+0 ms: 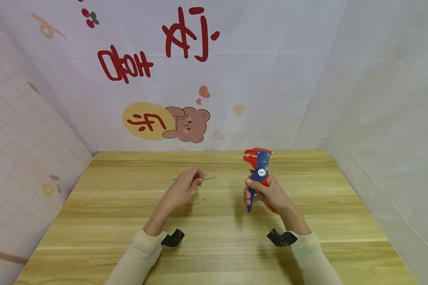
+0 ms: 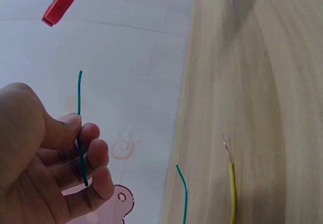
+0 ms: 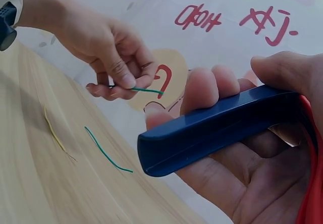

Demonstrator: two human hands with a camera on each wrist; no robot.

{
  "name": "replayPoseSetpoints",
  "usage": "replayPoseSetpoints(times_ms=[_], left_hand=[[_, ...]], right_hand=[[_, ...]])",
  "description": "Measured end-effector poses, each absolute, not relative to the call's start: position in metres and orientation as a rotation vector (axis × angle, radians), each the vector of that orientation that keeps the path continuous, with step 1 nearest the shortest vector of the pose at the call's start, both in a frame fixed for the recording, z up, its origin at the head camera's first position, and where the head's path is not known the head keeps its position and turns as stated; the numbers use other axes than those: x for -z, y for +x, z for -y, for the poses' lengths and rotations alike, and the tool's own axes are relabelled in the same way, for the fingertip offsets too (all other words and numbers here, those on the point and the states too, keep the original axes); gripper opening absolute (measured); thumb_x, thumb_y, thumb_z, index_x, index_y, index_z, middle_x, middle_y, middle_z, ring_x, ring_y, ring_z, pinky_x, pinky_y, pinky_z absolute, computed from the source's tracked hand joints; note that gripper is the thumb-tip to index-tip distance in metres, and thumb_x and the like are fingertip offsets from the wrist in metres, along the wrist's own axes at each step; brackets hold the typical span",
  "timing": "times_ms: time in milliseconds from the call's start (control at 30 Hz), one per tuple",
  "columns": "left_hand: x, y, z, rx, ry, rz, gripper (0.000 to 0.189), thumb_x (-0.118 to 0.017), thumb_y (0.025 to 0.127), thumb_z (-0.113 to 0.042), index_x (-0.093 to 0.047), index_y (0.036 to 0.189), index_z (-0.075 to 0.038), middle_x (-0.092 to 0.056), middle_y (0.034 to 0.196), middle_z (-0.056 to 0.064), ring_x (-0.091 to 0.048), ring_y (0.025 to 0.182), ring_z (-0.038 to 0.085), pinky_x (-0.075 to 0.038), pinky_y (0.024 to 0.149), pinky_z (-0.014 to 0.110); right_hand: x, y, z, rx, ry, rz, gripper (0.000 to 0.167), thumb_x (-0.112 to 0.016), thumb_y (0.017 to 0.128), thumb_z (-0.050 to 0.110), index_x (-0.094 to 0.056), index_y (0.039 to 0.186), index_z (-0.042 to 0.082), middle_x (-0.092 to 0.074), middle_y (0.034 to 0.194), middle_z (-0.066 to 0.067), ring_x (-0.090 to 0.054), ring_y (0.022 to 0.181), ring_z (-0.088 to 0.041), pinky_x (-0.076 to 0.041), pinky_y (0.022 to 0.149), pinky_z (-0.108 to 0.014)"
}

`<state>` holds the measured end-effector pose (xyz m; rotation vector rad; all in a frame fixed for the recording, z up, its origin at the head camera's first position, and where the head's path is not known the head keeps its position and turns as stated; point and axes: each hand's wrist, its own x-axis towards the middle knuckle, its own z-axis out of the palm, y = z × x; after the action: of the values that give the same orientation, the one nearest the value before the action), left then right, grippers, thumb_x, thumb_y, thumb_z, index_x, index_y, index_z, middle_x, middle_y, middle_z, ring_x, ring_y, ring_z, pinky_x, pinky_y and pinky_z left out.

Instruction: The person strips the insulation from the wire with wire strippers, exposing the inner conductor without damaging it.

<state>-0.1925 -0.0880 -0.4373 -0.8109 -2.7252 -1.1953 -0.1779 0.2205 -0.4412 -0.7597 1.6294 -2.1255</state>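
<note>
My left hand [image 1: 188, 185] pinches a short green wire [image 2: 79, 95] between thumb and fingers, with one end sticking out past the fingertips. Both handles of a red and blue wire stripper [image 1: 261, 170] are gripped in my right hand [image 1: 271, 194]. Its red jaws point up and away, apart from the wire. In the right wrist view the blue handle [image 3: 212, 128] lies across the fingers. On the table below the left hand lie a second green wire [image 3: 105, 152] and a yellow wire [image 3: 54, 130], whose bare copper strands [image 2: 226, 147] show at one end.
The wooden table [image 1: 221, 245] meets a white printed cloth [image 1: 271, 71] at the back, and more cloth stands at both sides. Each wrist carries a black camera mount, the left one [image 1: 173, 238] and the right one [image 1: 282, 238]. A tiny yellow bit [image 2: 194, 59] lies on the table.
</note>
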Motion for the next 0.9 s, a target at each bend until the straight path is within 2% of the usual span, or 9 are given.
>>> replayPoseSetpoints(times_ms=[133, 367, 567, 733, 900], left_hand=[[0.432, -0.192, 0.086, 1.2, -0.822, 2.673, 0.01, -0.052, 0.105, -0.002, -0.058, 0.099, -0.008, -0.057, 0.081, 0.0, -0.05, 0.069, 0.012, -0.045, 0.066, 0.025], [0.421, -0.189, 0.081, 1.249, -0.834, 2.633, 0.011, -0.052, 0.104, -0.001, -0.058, 0.099, -0.009, -0.057, 0.08, 0.0, -0.053, 0.07, 0.012, -0.046, 0.063, 0.024], [0.416, -0.187, 0.078, 1.278, -0.838, 2.622, 0.012, -0.052, 0.103, 0.001, -0.057, 0.099, -0.009, -0.06, 0.082, 0.0, -0.053, 0.07, 0.012, -0.047, 0.066, 0.024], [0.414, -0.187, 0.076, 1.318, -0.855, 2.589, 0.01, -0.053, 0.104, 0.0, -0.057, 0.1, -0.008, -0.06, 0.081, 0.0, -0.053, 0.07, 0.012, -0.048, 0.066, 0.023], [0.413, -0.187, 0.075, 1.334, -0.87, 2.559, 0.006, -0.055, 0.103, -0.003, -0.058, 0.101, -0.008, -0.057, 0.08, 0.0, -0.051, 0.069, 0.012, -0.044, 0.063, 0.022]], right_hand=[[0.441, -0.177, -0.219, 2.124, -0.773, -1.617, 0.017, -0.044, 0.109, 0.007, -0.055, 0.1, -0.003, -0.068, 0.079, -0.008, -0.072, 0.068, -0.021, -0.061, 0.07, -0.054], [0.441, -0.175, -0.214, 2.098, -0.759, -1.638, 0.017, -0.045, 0.108, 0.006, -0.055, 0.098, -0.003, -0.068, 0.077, -0.007, -0.072, 0.067, -0.02, -0.062, 0.07, -0.051], [0.438, -0.172, -0.21, 2.061, -0.753, -1.668, 0.015, -0.045, 0.108, 0.007, -0.054, 0.1, -0.002, -0.068, 0.078, -0.007, -0.072, 0.068, -0.022, -0.061, 0.072, -0.057], [0.436, -0.17, -0.207, 2.055, -0.746, -1.676, 0.014, -0.047, 0.108, 0.008, -0.052, 0.102, -0.003, -0.068, 0.078, -0.006, -0.072, 0.068, -0.022, -0.062, 0.07, -0.051], [0.436, -0.168, -0.204, 2.043, -0.741, -1.683, 0.015, -0.049, 0.107, 0.008, -0.052, 0.103, -0.006, -0.068, 0.077, -0.007, -0.072, 0.067, -0.022, -0.063, 0.069, -0.049]])
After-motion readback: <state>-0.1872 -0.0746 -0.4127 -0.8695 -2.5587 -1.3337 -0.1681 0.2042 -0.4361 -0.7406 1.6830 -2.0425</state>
